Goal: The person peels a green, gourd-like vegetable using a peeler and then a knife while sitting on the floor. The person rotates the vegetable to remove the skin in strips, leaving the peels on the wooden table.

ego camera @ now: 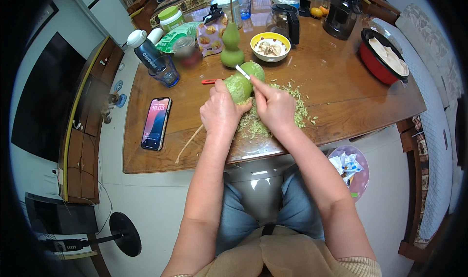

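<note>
My left hand [220,108] grips a green bottle gourd [237,88] near its stem end, holding it over the wooden table. The gourd's skin is partly scraped, with pale, rough patches. Its long, dry stem [189,143] runs out below my left hand towards the table's front edge. In my right hand [275,103] is a small narrow tool [242,72], pale or shiny, laid against the gourd; its handle is hidden by my fingers. Green shavings [257,125] lie scattered beneath and right of the gourd. A second, smooth bottle gourd [231,44] stands upright just behind.
On the wooden table [343,94] are a phone [156,123], a blue glass [164,72], a red-handled tool [210,81], a bowl of pale pieces [270,55], a glass pot [283,21] and a red pot [378,63]. A lilac waste bin [360,183] sits on the floor at right.
</note>
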Tool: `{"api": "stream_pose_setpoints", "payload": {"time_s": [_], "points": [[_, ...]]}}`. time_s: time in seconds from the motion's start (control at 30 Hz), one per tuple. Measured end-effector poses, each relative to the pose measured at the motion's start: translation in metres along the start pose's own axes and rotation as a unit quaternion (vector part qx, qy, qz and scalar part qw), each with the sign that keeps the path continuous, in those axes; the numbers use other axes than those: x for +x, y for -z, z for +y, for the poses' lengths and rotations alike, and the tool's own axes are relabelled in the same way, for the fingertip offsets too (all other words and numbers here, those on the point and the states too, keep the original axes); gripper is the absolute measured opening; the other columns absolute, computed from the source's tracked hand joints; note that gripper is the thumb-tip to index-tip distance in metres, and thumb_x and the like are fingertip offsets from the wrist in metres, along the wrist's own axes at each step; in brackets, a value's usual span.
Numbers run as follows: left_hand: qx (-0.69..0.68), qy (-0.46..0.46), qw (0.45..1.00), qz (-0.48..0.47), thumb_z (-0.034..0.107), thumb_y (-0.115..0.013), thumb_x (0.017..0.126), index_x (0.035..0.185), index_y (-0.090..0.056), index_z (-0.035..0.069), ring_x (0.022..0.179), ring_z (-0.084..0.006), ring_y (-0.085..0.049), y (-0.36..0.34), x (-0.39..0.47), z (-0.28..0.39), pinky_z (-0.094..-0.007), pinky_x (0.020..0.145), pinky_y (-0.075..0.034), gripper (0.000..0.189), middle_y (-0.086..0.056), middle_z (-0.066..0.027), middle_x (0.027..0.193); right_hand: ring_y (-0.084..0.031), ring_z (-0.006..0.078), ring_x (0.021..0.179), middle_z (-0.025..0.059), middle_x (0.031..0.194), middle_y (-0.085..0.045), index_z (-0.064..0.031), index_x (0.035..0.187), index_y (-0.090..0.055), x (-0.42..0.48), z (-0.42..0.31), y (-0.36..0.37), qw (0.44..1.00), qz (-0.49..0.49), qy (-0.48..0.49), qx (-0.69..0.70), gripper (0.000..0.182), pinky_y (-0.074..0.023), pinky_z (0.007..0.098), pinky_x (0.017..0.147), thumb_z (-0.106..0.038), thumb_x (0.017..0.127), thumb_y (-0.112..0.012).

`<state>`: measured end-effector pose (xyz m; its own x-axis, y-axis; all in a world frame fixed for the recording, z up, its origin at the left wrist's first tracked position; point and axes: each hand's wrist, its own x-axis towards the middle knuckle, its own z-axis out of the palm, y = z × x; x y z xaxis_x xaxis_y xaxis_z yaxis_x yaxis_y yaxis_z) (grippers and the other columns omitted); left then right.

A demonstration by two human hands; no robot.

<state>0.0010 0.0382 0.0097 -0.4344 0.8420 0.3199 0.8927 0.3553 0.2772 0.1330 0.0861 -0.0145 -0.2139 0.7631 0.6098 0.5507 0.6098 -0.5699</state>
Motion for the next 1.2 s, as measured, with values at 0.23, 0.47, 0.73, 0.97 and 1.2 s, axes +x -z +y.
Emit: {"api": "stream_pose_setpoints", "payload": {"time_s": [0.23, 0.47, 0.73, 0.97, 1.2], "points": [[-0.02, 0.01, 1.0, -0.009, 0.048, -0.089, 0.071, 0.117, -0.054, 0.0, 0.085, -0.0389, -0.074, 0.0, 0.004, -0.006, -0.0492, 0.071, -0.06, 0.075, -0.072, -0.0205, 0.103, -0.071, 0.0265, 0.063, 0.0115, 0.078, -0.074, -0.0225, 0.124, -0.077, -0.009, -0.004, 0.0, 0.999, -0.02, 0.028, -0.014, 0.036, -0.0555, 0.0379, 0.058, -0.012, 0.09, -0.07], [-0.011, 0.018, 1.0, -0.023, 0.054, -0.088, 0.07, 0.129, -0.052, 0.002, 0.091, -0.0407, -0.073, 0.003, -0.002, 0.002, -0.0513, 0.073, -0.058, 0.086, -0.07, -0.0203, 0.111, -0.069, 0.0259, 0.059, 0.0053, 0.074, -0.072, -0.0269, 0.125, -0.075, -0.011, 0.004, -0.007, 0.999, 0.003, 0.052, 0.008, 0.038, -0.0536, 0.0401, 0.051, -0.017, 0.088, -0.067], [0.041, -0.031, 0.995, 0.082, 0.042, -0.096, 0.061, 0.128, -0.05, 0.001, 0.077, -0.0298, -0.074, -0.015, -0.009, 0.0, -0.0416, 0.061, -0.061, 0.091, -0.066, -0.0125, 0.096, -0.07, 0.0282, 0.06, 0.0092, 0.076, -0.074, -0.0246, 0.123, -0.075, -0.008, 0.001, -0.001, 0.998, 0.008, 0.059, 0.001, 0.035, -0.0547, 0.0414, 0.053, -0.017, 0.09, -0.067], [0.035, -0.025, 0.996, 0.082, 0.042, -0.09, 0.07, 0.133, -0.05, 0.002, 0.085, -0.0351, -0.074, -0.023, -0.006, -0.005, -0.0478, 0.065, -0.059, 0.085, -0.067, -0.0164, 0.105, -0.07, 0.0288, 0.062, 0.0104, 0.075, -0.073, -0.0248, 0.12, -0.077, -0.015, -0.016, 0.001, 0.998, -0.03, 0.056, -0.025, 0.033, -0.0547, 0.0414, 0.055, -0.017, 0.089, -0.068], [0.04, -0.043, 0.995, 0.087, 0.036, -0.092, 0.067, 0.135, -0.048, 0.0, 0.086, -0.0317, -0.073, -0.021, -0.008, -0.001, -0.0436, 0.066, -0.06, 0.089, -0.066, -0.0147, 0.105, -0.069, 0.0279, 0.059, 0.0066, 0.071, -0.071, -0.0241, 0.119, -0.077, -0.009, -0.007, -0.002, 0.995, -0.02, 0.1, -0.011, 0.032, -0.0545, 0.0426, 0.051, -0.021, 0.088, -0.069]]}}
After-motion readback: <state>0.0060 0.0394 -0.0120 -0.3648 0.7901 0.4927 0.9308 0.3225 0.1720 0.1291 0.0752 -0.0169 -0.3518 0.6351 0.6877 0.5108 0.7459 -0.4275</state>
